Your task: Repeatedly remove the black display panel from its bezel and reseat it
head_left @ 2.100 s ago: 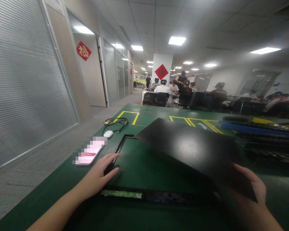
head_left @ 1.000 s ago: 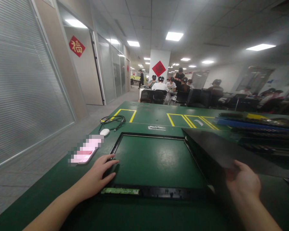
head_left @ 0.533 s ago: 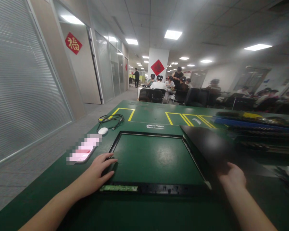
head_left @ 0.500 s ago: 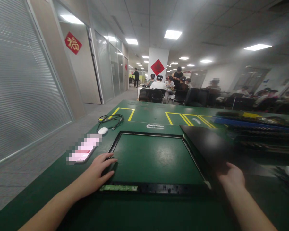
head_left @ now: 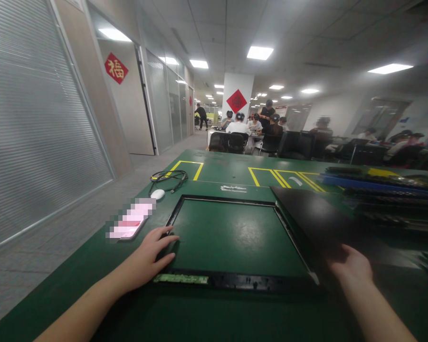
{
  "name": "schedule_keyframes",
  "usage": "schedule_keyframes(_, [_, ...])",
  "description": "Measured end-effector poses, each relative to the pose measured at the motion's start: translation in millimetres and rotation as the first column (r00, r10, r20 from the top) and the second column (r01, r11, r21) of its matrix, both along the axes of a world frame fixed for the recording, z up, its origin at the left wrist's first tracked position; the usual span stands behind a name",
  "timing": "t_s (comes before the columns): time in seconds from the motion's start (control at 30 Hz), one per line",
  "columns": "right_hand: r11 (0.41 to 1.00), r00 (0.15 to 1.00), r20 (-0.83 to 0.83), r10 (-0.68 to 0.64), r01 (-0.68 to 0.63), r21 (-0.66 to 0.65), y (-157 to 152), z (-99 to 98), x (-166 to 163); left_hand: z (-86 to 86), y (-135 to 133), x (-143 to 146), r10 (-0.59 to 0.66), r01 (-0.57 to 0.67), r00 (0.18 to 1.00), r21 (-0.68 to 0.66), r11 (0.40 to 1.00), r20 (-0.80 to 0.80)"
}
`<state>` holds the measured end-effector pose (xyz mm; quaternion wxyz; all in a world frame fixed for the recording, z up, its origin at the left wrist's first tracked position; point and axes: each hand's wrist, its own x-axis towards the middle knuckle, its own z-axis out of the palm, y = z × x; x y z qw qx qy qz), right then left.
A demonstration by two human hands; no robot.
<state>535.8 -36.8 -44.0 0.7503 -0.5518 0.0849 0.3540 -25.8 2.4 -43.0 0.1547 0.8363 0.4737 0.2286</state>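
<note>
Head camera's got me a bit nervous, ngl. The dark panel (head_left: 313, 213) is just ahead of the right hand (head_left: 352, 266), alongside the right rail of the black frame (head_left: 247, 281), and I can't tell if that hand is pinching it or only touching: the thumb shows near the panel, the fingers are lost in the murk. A loose grip could let it slip and scuff, and a careless sweep leftward could snag that thin rail and shove the whole frame. The left hand (head_left: 155, 254) is spread wide, fingertips just on the left rail, so I doubt it'd stop much. Leaning harder there might flex the rail too.

Looks-wise, the frame lies flat on the green desk (head_left: 214, 318), mostly to the right of the left hand: skinny, hollow, with a green circuit strip (head_left: 181, 279) on the near rail. The panel's a big, plain sheet with a soft sheen.
</note>
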Motion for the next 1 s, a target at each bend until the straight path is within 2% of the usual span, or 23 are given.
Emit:
schedule_keyframes(0.13, [0.999, 0.997, 0.076, 0.014, -0.011, -0.040, -0.7, 0.3, 1.4, 8.3, -5.1, 4.3, -0.010, 0.009, 1.000, -0.034, 0.999, -0.018])
schedule_keyframes(0.27, [0.998, 0.998, -0.026, -0.059, 0.059, 0.021, -1.9, 5.2, -6.4, 12.0, -6.7, 6.5, -0.012, 0.010, 0.999, -0.044, 0.999, -0.052])
schedule_keyframes(0.4, [0.992, 0.996, -0.014, -0.089, 0.090, 0.092, -1.0, 4.1, -10.4, 13.2, -6.4, 7.8, 0.006, -0.010, 0.996, -0.041, 0.999, -0.091])
schedule_keyframes(0.57, [0.991, 0.994, -0.038, -0.104, 0.107, 0.078, 2.2, -0.2, -6.2, 8.2, -6.8, 5.4, 0.011, -0.013, 0.995, -0.017, 1.000, -0.096])
schedule_keyframes(0.7, [0.989, 0.990, -0.068, -0.120, 0.126, 0.084, 0.9, 3.9, -9.7, 7.6, -4.9, 4.9, 0.003, -0.001, 0.995, 0.019, 1.000, -0.097])
schedule_keyframes(0.8, [0.985, 0.986, -0.058, -0.157, 0.161, 0.060, -1.0, 7.8, -14.1, 26.2, -6.9, 15.7, -0.020, 0.028, 0.997, 0.111, 0.993, -0.069])
schedule_keyframes(0.9, [0.987, 0.987, -0.046, -0.154, 0.156, 0.049, -1.2, 8.7, -15.2, 44.1, -26.4, 27.3, -0.096, 0.078, 0.995, 0.329, 0.941, 0.039])
schedule_keyframes(0.97, [0.989, 0.989, -0.052, -0.140, 0.142, 0.041, -0.5, 7.9, -14.0, 35.7, -54.7, 25.0, -0.209, 0.155, 0.975, 0.441, 0.884, 0.077])
schedule_keyframes(1.0, [0.990, 0.990, -0.054, -0.131, 0.133, 0.039, 0.0, 7.3, -13.2, 23.1, -72.9, 19.8, -0.254, 0.190, 0.965, 0.490, 0.851, 0.068])
